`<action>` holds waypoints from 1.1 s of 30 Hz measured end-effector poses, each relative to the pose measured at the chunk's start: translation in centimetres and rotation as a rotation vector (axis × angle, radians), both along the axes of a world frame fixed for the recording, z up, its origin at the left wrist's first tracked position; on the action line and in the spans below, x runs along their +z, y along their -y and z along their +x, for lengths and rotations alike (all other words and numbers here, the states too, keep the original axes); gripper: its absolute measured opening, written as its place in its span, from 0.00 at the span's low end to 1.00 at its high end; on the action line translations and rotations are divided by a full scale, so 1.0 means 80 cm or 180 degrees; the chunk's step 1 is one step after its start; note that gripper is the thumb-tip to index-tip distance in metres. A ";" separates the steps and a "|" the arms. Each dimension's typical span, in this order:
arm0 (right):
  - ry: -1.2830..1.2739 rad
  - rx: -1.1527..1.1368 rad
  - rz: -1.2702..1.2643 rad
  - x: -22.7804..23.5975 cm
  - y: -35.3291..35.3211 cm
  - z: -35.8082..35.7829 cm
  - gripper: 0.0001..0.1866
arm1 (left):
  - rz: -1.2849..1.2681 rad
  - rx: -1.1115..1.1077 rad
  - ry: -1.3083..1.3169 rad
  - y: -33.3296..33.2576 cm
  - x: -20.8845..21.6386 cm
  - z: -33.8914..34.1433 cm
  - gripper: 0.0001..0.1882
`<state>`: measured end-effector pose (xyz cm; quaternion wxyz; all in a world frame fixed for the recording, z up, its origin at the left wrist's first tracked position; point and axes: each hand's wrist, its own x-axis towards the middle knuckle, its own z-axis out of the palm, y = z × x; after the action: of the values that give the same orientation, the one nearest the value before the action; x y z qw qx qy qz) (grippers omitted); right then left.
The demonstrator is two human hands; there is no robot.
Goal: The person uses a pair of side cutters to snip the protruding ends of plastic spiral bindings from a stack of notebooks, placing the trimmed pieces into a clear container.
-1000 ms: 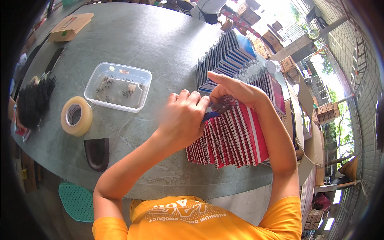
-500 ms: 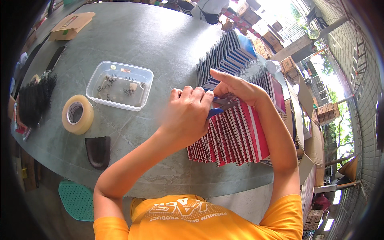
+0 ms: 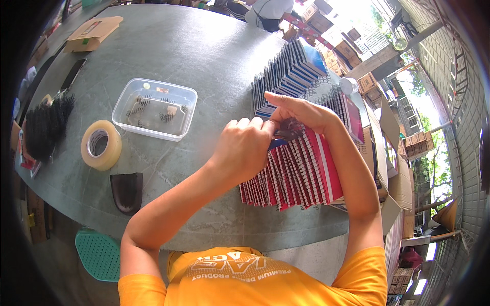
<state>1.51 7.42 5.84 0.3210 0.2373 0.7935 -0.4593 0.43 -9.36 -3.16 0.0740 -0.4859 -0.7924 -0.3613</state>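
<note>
My left hand is closed around the blue handles of a pair of pliers. Their dark grey jaws point right, at the upper end of a row of red spiral notebooks. Over that same end bends my right hand, thumb stretched out to the left. Its other fingers curl down beside the jaws, and what they pinch is hidden. The notebooks stand packed together, white coil edges up. Beyond my hands are stacked blue spiral notebooks with dark coils.
Left of my hands on the grey table sits a clear plastic tub with coil scraps. A tape roll, a dark curved piece and a bunch of black coils lie farther left. Cardboard boxes stand at right.
My left hand has squeezed the pliers' handles closer together and shifted slightly right. My right hand stays nearly in place at the red notebooks' upper end.
</note>
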 end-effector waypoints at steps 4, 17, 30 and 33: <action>-0.0651 0.0927 0.0166 -0.006 -0.016 0.002 0.17 | 0.0505 -0.0298 0.0774 0.005 -0.012 0.001 0.18; -0.1270 0.2171 -0.0232 0.012 -0.015 0.000 0.04 | -0.0870 0.0472 0.0652 0.122 -0.214 0.024 0.21; -0.2130 0.1247 0.0007 0.030 -0.016 0.001 0.08 | 0.1271 -0.1475 0.4497 0.017 -0.046 -0.015 0.31; -0.2877 0.1124 0.0696 0.011 0.007 -0.002 0.09 | 0.1781 -0.1688 0.5170 -0.007 -0.022 -0.022 0.34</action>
<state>1.36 6.88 6.70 -0.0089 -0.0913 0.9249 -0.3690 -1.31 -8.79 -4.89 -0.4792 -0.2119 -0.3453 -0.7786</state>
